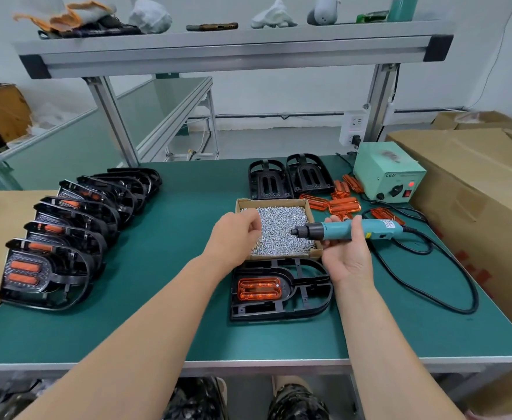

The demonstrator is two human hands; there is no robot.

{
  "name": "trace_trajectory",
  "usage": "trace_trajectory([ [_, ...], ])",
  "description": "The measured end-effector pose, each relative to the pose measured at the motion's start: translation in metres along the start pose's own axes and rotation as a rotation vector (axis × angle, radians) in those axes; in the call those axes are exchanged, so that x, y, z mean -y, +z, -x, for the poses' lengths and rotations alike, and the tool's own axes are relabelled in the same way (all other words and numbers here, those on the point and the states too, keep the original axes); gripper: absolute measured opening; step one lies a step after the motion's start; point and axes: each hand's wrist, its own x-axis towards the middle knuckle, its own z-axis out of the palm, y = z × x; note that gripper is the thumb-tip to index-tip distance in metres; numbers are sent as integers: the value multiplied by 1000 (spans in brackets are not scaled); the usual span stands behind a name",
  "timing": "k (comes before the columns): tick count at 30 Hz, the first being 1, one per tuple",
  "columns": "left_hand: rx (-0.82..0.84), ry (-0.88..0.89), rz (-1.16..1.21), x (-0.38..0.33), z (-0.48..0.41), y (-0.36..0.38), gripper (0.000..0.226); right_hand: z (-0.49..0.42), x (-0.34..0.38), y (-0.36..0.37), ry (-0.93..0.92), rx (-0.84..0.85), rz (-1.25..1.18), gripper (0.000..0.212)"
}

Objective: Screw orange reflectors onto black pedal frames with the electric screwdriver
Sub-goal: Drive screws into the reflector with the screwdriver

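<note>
Head view: the electric screwdriver (350, 230) is clamped in the curled right hand (348, 253) over the screw box (266, 202), where the left hand (236, 237) is held curled, any pinch impossible to tell

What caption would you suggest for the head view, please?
Right hand holds electric screwdriver over screw box, left hand curled above it; black pedal frame with orange reflector nearby.

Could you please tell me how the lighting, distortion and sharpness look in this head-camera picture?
Head view: light soft and even, shadows faint under the pedal frame. Head view: wide-angle lens bows the shelf beam. Head view: screws merge into a grey mass; the electric screwdriver in the right hand is crisp, the left hand slightly soft.
</note>
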Motion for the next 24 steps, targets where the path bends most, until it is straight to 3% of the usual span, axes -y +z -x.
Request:
trace_trajectory([
  [5,-163,-110,327,-3,18,-11,18,3,1,2,6,-1,-6,27],
  [8,-138,-181,462,2,34,-19,23,6,3,2,12,6,-14,21],
  [15,-145,-407,904,14,73,-20,8,21,8,5,-72,46,8,18],
  [19,-139,-491,951,13,86,-14,12,36,9,16,-105,55,-13,33],
  [24,-29,-539,1282,-2,97,-11,12,59,2,33,-160,87,11,45],
])
